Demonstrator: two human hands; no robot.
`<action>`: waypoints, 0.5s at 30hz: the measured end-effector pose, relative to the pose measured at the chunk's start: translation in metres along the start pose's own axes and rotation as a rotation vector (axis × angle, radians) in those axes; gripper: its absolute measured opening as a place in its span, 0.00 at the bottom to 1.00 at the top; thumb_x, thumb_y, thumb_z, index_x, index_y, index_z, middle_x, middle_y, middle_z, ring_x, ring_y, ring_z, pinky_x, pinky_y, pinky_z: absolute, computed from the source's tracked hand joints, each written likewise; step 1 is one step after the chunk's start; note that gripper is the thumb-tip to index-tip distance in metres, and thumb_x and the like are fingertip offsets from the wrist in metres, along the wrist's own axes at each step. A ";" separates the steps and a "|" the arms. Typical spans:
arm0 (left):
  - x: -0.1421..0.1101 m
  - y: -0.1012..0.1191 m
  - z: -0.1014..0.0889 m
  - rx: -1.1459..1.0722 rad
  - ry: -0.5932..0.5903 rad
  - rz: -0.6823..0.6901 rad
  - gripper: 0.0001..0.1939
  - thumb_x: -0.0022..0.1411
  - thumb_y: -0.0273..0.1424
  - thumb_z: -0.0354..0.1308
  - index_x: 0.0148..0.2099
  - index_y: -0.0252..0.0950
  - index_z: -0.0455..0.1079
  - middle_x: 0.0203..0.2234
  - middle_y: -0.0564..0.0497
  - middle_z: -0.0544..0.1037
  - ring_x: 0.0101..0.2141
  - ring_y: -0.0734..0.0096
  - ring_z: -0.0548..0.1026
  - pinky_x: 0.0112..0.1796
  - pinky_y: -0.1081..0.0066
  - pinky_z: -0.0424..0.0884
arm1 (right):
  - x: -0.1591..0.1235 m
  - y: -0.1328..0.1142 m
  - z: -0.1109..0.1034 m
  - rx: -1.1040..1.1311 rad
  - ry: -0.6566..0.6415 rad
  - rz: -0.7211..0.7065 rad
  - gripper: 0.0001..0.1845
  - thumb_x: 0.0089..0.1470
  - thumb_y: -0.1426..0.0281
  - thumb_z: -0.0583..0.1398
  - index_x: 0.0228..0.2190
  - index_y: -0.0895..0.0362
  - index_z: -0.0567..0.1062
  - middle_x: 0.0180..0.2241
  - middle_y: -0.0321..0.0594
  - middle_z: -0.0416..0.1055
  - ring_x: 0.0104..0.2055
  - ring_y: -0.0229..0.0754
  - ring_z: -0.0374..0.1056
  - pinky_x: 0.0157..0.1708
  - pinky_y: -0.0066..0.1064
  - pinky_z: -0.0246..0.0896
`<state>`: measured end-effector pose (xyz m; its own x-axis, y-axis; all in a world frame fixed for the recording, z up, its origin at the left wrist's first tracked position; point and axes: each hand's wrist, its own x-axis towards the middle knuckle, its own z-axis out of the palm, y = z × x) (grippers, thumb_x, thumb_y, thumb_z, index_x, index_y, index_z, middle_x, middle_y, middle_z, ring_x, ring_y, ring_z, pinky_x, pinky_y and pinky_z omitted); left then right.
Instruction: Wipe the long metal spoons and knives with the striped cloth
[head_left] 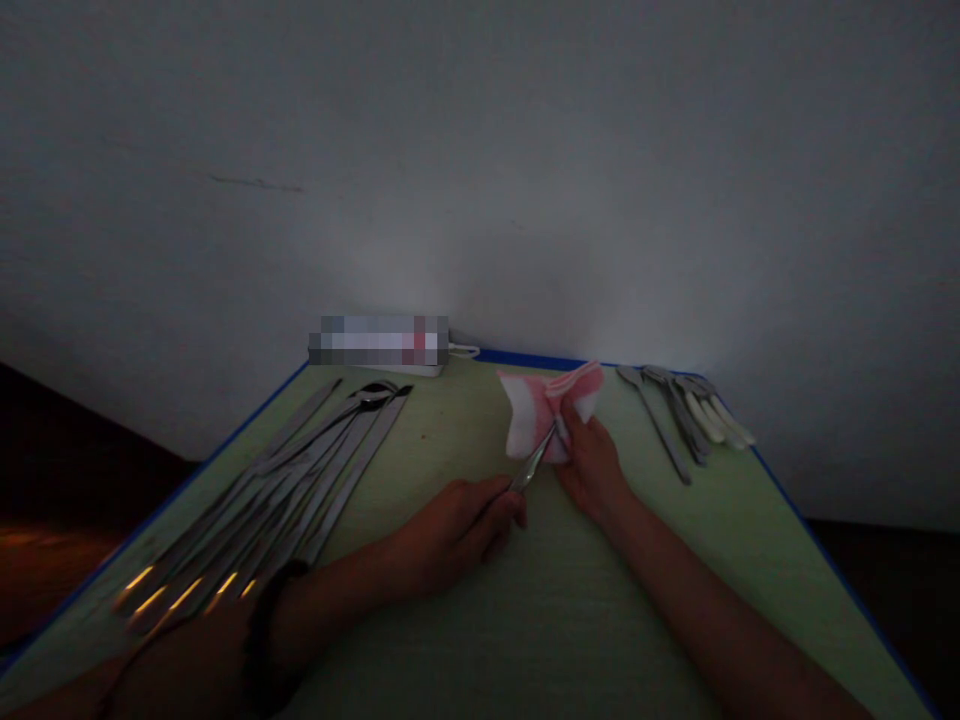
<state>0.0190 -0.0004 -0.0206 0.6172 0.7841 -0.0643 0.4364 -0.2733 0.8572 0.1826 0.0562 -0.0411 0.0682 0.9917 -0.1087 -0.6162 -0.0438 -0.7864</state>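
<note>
My left hand (472, 520) is closed around the near end of a shiny piece of metal cutlery (534, 468). The far end of this piece goes into a pink and white cloth (531, 400) and is hidden, so its exact kind does not show. My right hand (592, 455) pinches the cloth about that end, just above the table. To the left of my left hand lie several long metal spoons and flat-handled cutlery pieces (300, 470), side by side. Right of my right hand, a slim metal spoon (660, 430) rests on the tabletop.
Beside that spoon, more metal cutlery (679, 415) and several white-handled pieces (709, 415) lie near the right edge. A blurred-out flat box (382, 345) with a white loop (465, 350) stands at the back. The pale green table (465, 630) has blue edging and meets a wall (510, 180).
</note>
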 end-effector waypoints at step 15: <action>-0.004 0.004 -0.006 -0.139 -0.058 0.075 0.13 0.67 0.34 0.40 0.40 0.35 0.64 0.22 0.56 0.67 0.25 0.75 0.65 0.29 0.75 0.62 | 0.002 0.003 -0.002 -0.017 0.036 0.106 0.14 0.45 0.60 0.62 0.30 0.57 0.72 0.25 0.36 0.74 0.32 0.41 0.71 0.35 0.33 0.64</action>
<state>0.0140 -0.0008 -0.0139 0.6829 0.7302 -0.0233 0.2952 -0.2466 0.9231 0.1824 0.0578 -0.0447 0.0316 0.9764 -0.2135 -0.6080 -0.1508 -0.7795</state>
